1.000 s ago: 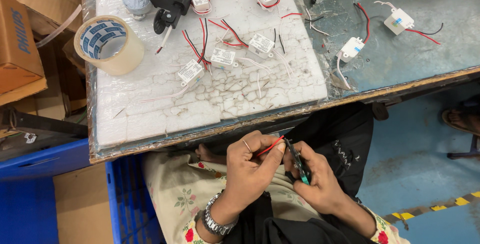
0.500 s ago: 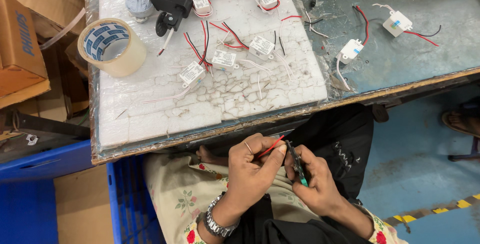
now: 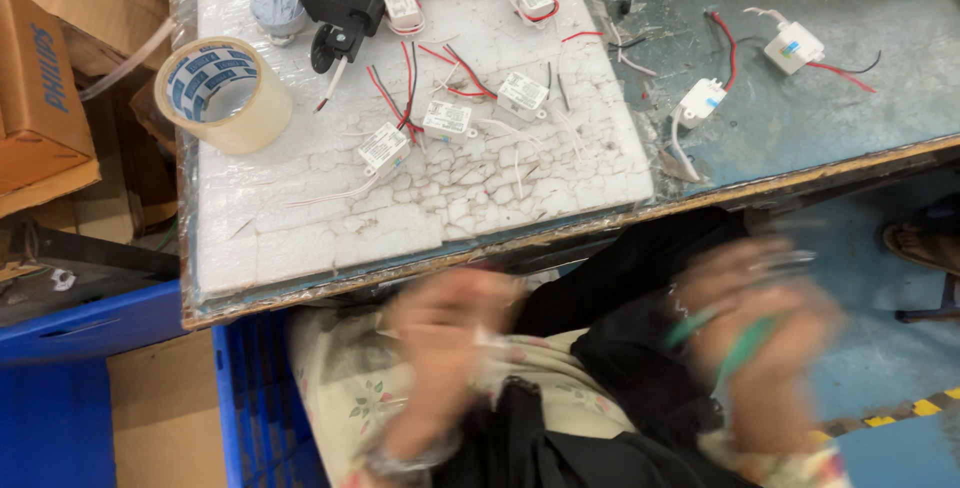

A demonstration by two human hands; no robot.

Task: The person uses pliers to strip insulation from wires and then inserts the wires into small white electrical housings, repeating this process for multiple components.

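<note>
Both hands are blurred by motion, below the table's front edge over my lap. My left hand (image 3: 448,326) is curled, with a small pale smear at its fingertips; what it holds cannot be made out. My right hand (image 3: 762,336) is off to the right, closed around a green-handled tool (image 3: 745,348). On the cracked white foam board (image 3: 330,238) lie several small white modules (image 3: 447,117) with red, black and white wires.
A roll of clear tape (image 3: 222,93), a black device (image 3: 341,14) and a grey round part (image 3: 277,6) sit on the board's left. Two more white modules (image 3: 700,100) lie on the blue-grey tabletop (image 3: 860,118). A cardboard box (image 3: 40,88) and a blue crate (image 3: 90,388) stand at left.
The hands were together, working a red wire with the tool. They have now pulled apart fast, the right hand swinging right and the left moving left; the red wire is no longer seen.
</note>
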